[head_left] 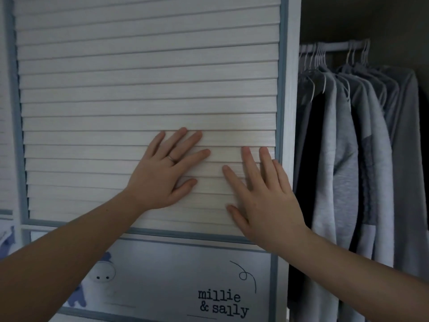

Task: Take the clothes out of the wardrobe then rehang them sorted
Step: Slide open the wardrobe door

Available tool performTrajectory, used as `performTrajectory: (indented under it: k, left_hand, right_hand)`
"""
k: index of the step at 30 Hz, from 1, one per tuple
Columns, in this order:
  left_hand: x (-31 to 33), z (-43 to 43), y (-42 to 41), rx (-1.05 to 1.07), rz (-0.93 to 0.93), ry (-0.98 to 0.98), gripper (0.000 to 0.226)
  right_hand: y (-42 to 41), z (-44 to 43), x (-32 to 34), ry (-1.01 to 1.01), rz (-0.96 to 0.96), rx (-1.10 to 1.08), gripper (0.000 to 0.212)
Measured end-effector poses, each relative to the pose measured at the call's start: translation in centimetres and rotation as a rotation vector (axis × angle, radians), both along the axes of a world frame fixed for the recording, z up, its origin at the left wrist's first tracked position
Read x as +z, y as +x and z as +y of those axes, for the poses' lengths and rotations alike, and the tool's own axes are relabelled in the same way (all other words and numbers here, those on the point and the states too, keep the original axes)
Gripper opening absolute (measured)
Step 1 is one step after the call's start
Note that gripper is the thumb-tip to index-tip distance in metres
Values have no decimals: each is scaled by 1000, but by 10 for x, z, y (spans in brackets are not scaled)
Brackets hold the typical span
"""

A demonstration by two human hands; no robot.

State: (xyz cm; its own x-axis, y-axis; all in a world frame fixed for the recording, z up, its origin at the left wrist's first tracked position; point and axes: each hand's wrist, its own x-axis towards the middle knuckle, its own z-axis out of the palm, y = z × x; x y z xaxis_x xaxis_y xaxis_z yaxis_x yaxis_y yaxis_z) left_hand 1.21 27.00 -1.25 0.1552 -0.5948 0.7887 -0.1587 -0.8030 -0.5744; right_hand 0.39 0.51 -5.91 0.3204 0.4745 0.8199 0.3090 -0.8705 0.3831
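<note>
Two bare hands lie flat on the white slatted wardrobe door (139,77). The left hand (166,170) has straight, spread fingers pressing on it. The right hand (264,201) sits just beside it, fingers straight too, near the door's right edge. Neither holds anything. The grey clothes (348,140) are off to the right of both hands, in the dark open part, hanging straight down from the white rail (334,46). The right hand is nearer them, so it would likely reach first
</note>
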Motion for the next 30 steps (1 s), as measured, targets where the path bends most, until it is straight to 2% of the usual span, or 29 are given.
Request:
performTrajectory:
  k: [11, 24, 30]
  left_hand:
    - [-23, 51, -2, 29, -8, -206, 57]
    - [-55, 91, -2, 65, 36, -590, 59]
    - [-64, 103, -2, 69, 71, -757, 61]
  right_hand:
    - [7, 48, 3, -139, -48, 95, 76]
    - [16, 108, 7, -305, -103, 204, 69]
    - [19, 139, 5, -316, -126, 254, 65]
